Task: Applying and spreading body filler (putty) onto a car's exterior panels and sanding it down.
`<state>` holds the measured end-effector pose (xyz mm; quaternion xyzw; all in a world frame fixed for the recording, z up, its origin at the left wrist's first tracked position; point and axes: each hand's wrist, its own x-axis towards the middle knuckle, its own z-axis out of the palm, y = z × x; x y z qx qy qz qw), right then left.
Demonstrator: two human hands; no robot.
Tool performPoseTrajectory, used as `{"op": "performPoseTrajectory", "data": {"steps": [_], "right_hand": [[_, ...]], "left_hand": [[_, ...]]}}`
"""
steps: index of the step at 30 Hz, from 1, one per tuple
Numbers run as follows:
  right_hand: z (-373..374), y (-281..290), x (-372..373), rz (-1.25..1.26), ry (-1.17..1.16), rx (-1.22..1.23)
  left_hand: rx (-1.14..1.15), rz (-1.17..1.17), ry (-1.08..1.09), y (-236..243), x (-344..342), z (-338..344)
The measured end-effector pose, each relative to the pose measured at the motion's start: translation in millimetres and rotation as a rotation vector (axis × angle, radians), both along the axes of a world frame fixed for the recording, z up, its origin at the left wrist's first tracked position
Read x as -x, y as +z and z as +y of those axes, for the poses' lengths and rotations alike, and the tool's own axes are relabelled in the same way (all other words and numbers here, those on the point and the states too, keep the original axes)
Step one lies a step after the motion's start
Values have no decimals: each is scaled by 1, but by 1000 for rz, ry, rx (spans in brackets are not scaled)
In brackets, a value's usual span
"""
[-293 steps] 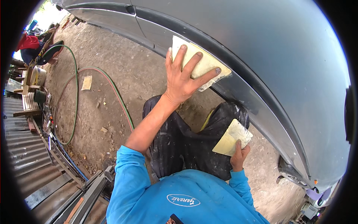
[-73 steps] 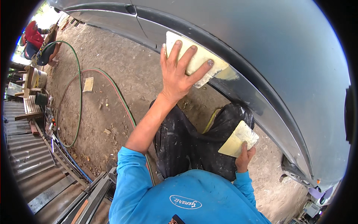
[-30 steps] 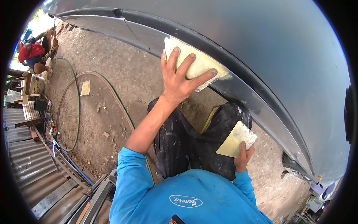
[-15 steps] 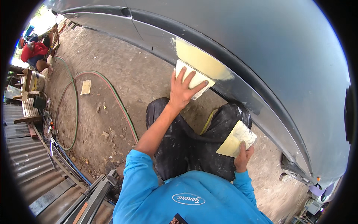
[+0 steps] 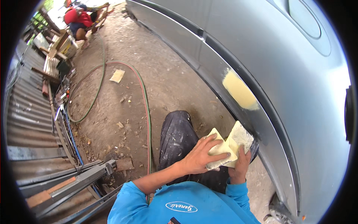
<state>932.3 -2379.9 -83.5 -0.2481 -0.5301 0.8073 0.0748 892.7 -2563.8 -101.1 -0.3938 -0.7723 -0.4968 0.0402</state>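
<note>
Head view: I clamp left hand (image 5: 197, 158) fingers on spreader (image 5: 220, 151), right hand (image 5: 238, 170) fingers gripping board (image 5: 240, 137); scrape filler evenly, edge flat.

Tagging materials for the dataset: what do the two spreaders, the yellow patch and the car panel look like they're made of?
Spreaders: thin flat cards, likely plastic, smeared cream.
Patch: matte pale-yellow paste, probably body filler.
Panel: painted sheet metal, smooth silver-grey sheen.

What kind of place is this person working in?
Probably an open-air car body repair yard. A grey car panel carries a patch of yellowish filler, hoses trail across the dirt ground, and corrugated metal sheets lie alongside.
</note>
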Motion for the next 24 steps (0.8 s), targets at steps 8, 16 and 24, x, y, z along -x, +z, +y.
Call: {"op": "performPoseTrajectory", "data": {"steps": [8, 16, 24], "right_hand": [[-2, 58, 6, 187, -38, -95], [-17, 34, 13, 234, 100, -526], [-15, 21, 10, 213, 24, -538]], "left_hand": [[172, 66, 178, -15, 12, -38], [353, 178, 182, 46, -6, -14], [532, 91, 45, 53, -19, -19]]}}
